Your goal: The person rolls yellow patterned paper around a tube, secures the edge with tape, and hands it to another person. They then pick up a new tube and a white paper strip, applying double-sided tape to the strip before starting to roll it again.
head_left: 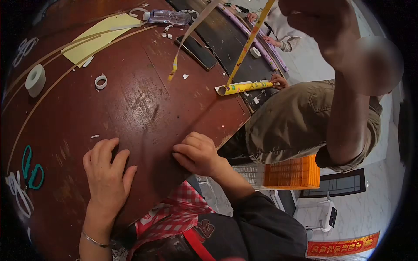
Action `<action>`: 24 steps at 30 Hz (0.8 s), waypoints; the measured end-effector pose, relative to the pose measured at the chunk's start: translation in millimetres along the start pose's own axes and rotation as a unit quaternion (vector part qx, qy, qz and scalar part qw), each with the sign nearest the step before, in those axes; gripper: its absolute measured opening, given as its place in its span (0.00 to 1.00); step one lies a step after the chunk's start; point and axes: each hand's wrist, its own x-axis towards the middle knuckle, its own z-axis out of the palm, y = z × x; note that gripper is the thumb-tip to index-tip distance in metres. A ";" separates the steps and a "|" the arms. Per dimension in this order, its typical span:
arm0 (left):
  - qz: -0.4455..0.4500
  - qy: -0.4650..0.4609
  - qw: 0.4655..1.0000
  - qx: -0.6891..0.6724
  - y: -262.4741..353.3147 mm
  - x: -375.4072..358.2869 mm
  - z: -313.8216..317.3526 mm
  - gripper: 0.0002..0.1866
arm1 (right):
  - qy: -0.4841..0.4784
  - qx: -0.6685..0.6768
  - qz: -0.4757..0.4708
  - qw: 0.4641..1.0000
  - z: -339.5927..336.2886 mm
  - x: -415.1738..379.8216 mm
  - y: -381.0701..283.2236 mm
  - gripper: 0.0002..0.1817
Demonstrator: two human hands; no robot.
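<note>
My left hand (104, 167) lies on the dark red table (130, 130), its fingers spread and nothing in them. By the table's near edge rests my right hand (198, 152), fingers curled in and no object showing between them. A small white scrap (95, 136) is just beyond my left fingertips. Farther off, a co-worker's hand (278, 81) grips the end of a yellow patterned tube (246, 88). From the tube a yellow patterned strip (249, 45) runs up toward that person's raised, blurred hand (324, 30).
Two tape rolls (35, 81) (101, 81), teal-handled scissors (32, 169), yellow paper (102, 37), a plastic bottle (169, 17) and a phone (197, 52) lie on the table. The co-worker's leg (291, 122) is at the right, above an orange crate (291, 172). Another person handles purple tubes (250, 32).
</note>
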 end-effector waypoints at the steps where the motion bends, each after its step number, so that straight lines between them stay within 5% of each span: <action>1: 0.000 0.000 1.000 0.000 0.0 0.5 -0.4 0.21 | 0.012 -0.041 0.010 0.999 -4.8 0.2 1.5 0.07; 5: 0.002 0.005 1.000 -0.008 0.7 0.8 -0.9 0.21 | 0.204 -0.191 0.130 0.951 -41.5 -2.3 55.0 0.07; 7: 0.005 0.008 1.000 -0.011 0.8 0.5 -0.6 0.21 | 0.247 -0.158 0.227 0.928 -61.0 5.8 74.0 0.09; 16: 0.005 0.008 1.000 -0.001 -1.0 -1.5 2.1 0.21 | 0.136 -0.160 0.081 0.974 -27.9 8.5 41.5 0.11; 24: 0.005 0.005 1.000 -0.002 -1.2 -1.2 1.3 0.21 | 0.117 -0.144 0.073 0.980 -25.0 14.6 39.1 0.09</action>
